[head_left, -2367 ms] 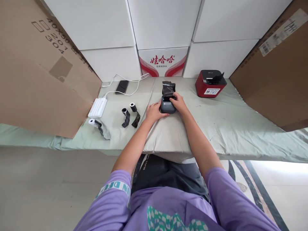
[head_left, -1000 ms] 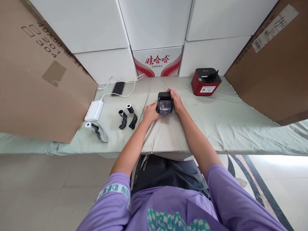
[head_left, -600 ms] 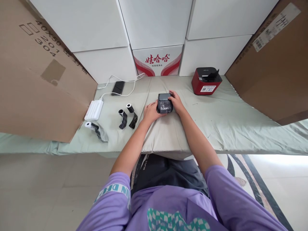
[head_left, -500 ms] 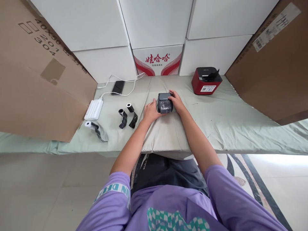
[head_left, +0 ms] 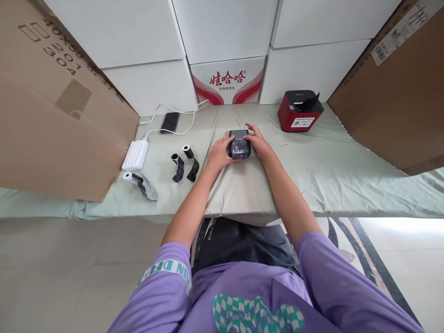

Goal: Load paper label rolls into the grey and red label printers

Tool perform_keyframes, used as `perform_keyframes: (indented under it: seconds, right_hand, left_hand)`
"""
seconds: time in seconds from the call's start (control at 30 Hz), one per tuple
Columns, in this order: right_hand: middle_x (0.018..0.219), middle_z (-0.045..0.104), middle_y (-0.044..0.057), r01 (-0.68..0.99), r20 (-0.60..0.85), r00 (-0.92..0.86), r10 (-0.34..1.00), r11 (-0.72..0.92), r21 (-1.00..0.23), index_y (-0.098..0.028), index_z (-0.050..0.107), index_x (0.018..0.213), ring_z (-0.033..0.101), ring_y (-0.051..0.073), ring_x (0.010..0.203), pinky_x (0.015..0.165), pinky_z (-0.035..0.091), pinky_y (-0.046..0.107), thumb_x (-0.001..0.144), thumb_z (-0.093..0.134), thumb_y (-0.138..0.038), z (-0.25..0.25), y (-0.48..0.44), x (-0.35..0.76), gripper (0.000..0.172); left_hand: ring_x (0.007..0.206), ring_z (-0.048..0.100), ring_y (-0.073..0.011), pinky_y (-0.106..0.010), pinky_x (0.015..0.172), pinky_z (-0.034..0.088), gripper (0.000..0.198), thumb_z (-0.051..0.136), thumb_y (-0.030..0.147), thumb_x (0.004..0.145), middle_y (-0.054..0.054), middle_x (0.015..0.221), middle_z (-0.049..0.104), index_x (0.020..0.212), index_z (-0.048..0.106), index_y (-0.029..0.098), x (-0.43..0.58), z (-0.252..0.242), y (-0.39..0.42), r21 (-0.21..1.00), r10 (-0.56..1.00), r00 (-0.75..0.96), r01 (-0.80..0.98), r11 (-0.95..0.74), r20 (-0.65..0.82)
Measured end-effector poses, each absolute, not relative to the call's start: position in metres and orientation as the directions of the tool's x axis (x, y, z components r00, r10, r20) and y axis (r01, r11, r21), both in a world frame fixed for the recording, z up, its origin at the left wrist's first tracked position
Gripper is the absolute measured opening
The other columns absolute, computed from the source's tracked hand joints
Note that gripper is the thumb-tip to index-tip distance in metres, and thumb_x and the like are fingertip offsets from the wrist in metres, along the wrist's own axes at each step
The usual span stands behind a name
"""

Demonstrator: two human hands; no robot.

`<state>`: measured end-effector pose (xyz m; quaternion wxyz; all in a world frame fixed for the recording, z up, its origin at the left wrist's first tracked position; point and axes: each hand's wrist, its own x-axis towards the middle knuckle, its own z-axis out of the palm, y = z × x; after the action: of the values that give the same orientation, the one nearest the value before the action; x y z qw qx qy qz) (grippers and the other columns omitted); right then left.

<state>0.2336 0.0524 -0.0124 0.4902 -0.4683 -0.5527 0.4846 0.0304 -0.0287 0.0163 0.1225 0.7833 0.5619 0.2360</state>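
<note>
Left hand (head_left: pixel 219 153) shifted up dark device (head_left: pixel 240 148), seemingly lettered, 娃哈哈 carton (head_left: pixel 227 96)

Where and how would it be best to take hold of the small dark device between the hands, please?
I would grip the dark device by its left and right sides, one hand coming from each. Its compact body fits between the left hand and right hand, and a shiny black strip covers its near part, so a side grip should mostly spare the strip.
</note>
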Motion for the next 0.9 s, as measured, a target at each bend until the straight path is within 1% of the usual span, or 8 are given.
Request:
perform_keyframes:
  seconds: [0.17, 0.3, 0.37, 0.43, 0.5, 0.57, 0.73, 0.9]
  right_hand:
    - [0.142, 0.051, 0.005, 0.036, 0.067, -0.013, 0.998, 0.068, -0.997, -0.035, 0.059, 0.137, 0.06, 0.027, 0.126, 0.124, 0.046, 0.05, 0.057, 0.066, -0.027, -0.01, 0.056, 0.231, 0.08]
    - [0.136, 0.054, 0.004, 0.034, 0.055, 0.021, 0.998, 0.054, -0.998, -0.034, 0.06, 0.132, 0.061, 0.027, 0.124, 0.124, 0.046, 0.05, 0.057, 0.066, -0.026, -0.01, 0.056, 0.226, 0.075]
    - [0.139, 0.055, 0.005, 0.053, 0.077, 0.036, 0.996, 0.075, -0.996, -0.032, 0.062, 0.129, 0.06, 0.027, 0.128, 0.125, 0.045, 0.049, 0.061, 0.066, -0.029, -0.013, 0.054, 0.224, 0.068]
    - [0.143, 0.057, 0.007, 0.076, 0.113, 0.045, 0.993, 0.11, -0.991, -0.03, 0.063, 0.128, 0.058, 0.028, 0.134, 0.128, 0.041, 0.048, 0.068, 0.066, -0.035, -0.016, 0.052, 0.223, 0.06]
    - [0.145, 0.062, 0.008, 0.091, 0.133, 0.049, 0.99, 0.128, -0.987, -0.028, 0.064, 0.128, 0.055, 0.029, 0.14, 0.131, 0.037, 0.048, 0.076, 0.064, -0.041, -0.019, 0.05, 0.224, 0.054]
    - [0.143, 0.067, 0.008, 0.098, 0.126, 0.048, 0.991, 0.121, -0.988, -0.026, 0.065, 0.127, 0.054, 0.029, 0.143, 0.131, 0.036, 0.049, 0.081, 0.06, -0.044, -0.021, 0.048, 0.228, 0.05]
    - [0.14, 0.073, 0.006, 0.114, 0.125, 0.008, 0.992, 0.123, -0.986, -0.025, 0.071, 0.124, 0.061, 0.027, 0.139, 0.127, 0.043, 0.05, 0.083, 0.056, -0.039, -0.026, 0.04, 0.24, 0.046]
    - [0.14, 0.074, 0.008, 0.122, 0.11, 0.057, 0.992, 0.102, -0.987, -0.022, 0.074, 0.121, 0.064, 0.028, 0.139, 0.124, 0.047, 0.051, 0.081, 0.053, -0.034, -0.027, 0.038, 0.242, 0.046]
  left_hand:
    - [0.158, 0.048, -0.0342, -0.049, 0.127, 0.044, 0.103, 0.098, 0.043, 0.072, -0.009, 0.178, 0.037, 0.163, 0.05, 0.031, 0.031, 0.019, -0.028, 0.445, 0.941, 0.252, 0.832, -0.33, 0.226]
    - [0.155, 0.051, -0.0338, -0.047, 0.124, 0.046, 0.102, 0.095, 0.045, 0.075, -0.006, 0.177, 0.041, 0.165, 0.048, 0.033, 0.031, 0.016, -0.03, 0.436, 0.945, 0.243, 0.842, -0.318, 0.221]
    - [0.154, 0.052, -0.0338, -0.046, 0.123, 0.046, 0.101, 0.092, 0.049, 0.078, -0.004, 0.177, 0.04, 0.167, 0.044, 0.034, 0.032, 0.014, -0.031, 0.424, 0.943, 0.247, 0.846, -0.322, 0.224]
    - [0.152, 0.055, -0.0343, -0.045, 0.123, 0.045, 0.106, 0.089, 0.053, 0.079, -0.006, 0.175, 0.044, 0.17, 0.038, 0.034, 0.032, 0.013, -0.031, 0.409, 0.947, 0.245, 0.858, -0.311, 0.206]
    - [0.15, 0.057, -0.0354, -0.045, 0.123, 0.044, 0.115, 0.087, 0.057, 0.079, -0.01, 0.169, 0.053, 0.174, 0.028, 0.03, 0.032, 0.012, -0.03, 0.402, 0.961, 0.22, 0.875, -0.27, 0.166]
    - [0.149, 0.057, -0.0365, -0.045, 0.124, 0.041, 0.121, 0.087, 0.059, 0.078, -0.014, 0.161, 0.061, 0.175, 0.023, 0.025, 0.032, 0.012, -0.029, 0.397, 0.972, 0.197, 0.888, -0.234, 0.132]
    - [0.153, 0.053, -0.0352, -0.045, 0.126, 0.038, 0.11, 0.084, 0.058, 0.08, -0.016, 0.161, 0.06, 0.172, 0.032, 0.026, 0.032, 0.01, -0.028, 0.391, 0.963, 0.223, 0.881, -0.266, 0.152]
    - [0.154, 0.051, -0.0351, -0.045, 0.126, 0.037, 0.112, 0.084, 0.06, 0.079, -0.018, 0.163, 0.058, 0.171, 0.032, 0.022, 0.032, 0.005, -0.026, 0.392, 0.964, 0.219, 0.882, -0.262, 0.15]
